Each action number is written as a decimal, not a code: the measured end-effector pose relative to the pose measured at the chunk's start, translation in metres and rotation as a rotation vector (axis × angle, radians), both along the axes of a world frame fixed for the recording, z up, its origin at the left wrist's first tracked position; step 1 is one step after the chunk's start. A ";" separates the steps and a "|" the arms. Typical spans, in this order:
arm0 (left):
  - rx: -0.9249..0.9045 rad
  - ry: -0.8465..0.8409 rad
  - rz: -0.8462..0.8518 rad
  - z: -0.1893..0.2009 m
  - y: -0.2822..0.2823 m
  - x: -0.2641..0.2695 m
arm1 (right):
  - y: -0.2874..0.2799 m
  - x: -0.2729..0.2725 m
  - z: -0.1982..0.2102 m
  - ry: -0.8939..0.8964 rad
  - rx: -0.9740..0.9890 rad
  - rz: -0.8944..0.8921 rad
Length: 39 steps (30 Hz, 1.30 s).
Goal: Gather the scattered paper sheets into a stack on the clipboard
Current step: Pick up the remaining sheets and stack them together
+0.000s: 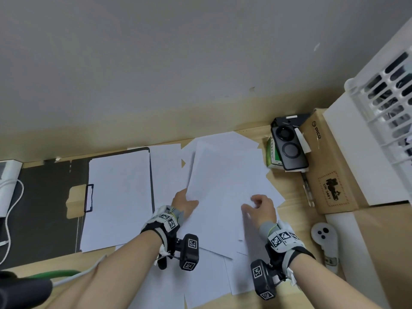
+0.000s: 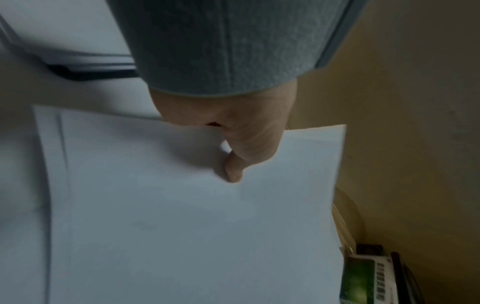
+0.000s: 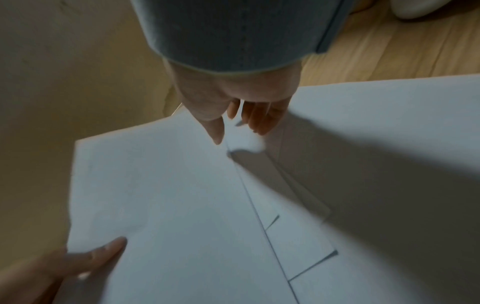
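A black clipboard [image 1: 152,179] lies at the left of the wooden desk with a stack of white sheets [image 1: 118,201] on it. Several loose sheets [image 1: 214,268] overlap across the middle of the desk. My left hand [image 1: 186,198] pinches the near left corner of one sheet [image 1: 223,170], thumb on top [image 2: 233,164], and this sheet [image 2: 182,226] is raised off the pile. My right hand [image 1: 253,205] hovers on the papers to its right, with fingertips [image 3: 259,125] pointing down at a sheet's edge and holding nothing.
A black device [image 1: 289,148] leans on a green box [image 1: 272,156] at the back right, beside a cardboard box [image 1: 330,170] and a white basket [image 1: 390,97]. A white controller [image 1: 323,235] lies at the right. A white cable [image 1: 9,219] runs along the left.
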<state>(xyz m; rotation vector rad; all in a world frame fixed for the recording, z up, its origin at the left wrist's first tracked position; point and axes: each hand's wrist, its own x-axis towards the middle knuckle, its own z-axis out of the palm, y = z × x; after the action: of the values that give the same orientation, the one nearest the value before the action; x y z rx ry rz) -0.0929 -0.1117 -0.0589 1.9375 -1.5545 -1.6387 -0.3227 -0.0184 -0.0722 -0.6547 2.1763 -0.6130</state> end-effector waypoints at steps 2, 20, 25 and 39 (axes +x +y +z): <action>-0.038 0.047 0.015 0.007 -0.002 0.012 | -0.003 -0.001 0.004 -0.027 -0.043 -0.050; -0.231 0.442 0.429 0.116 -0.068 0.070 | -0.112 0.064 0.120 -0.544 -0.572 -0.051; -0.246 0.467 0.420 0.116 -0.071 0.073 | -0.111 0.064 0.124 -0.530 -0.584 0.002; -0.325 0.485 0.426 0.116 -0.077 0.067 | -0.124 0.092 0.124 -0.520 -0.568 -0.011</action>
<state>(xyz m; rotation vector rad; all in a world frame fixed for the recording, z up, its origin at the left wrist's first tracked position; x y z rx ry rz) -0.0260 -0.1891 0.0573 1.4348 -1.0518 -1.4234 -0.2309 -0.1421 0.0520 -0.6749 1.5206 -1.2737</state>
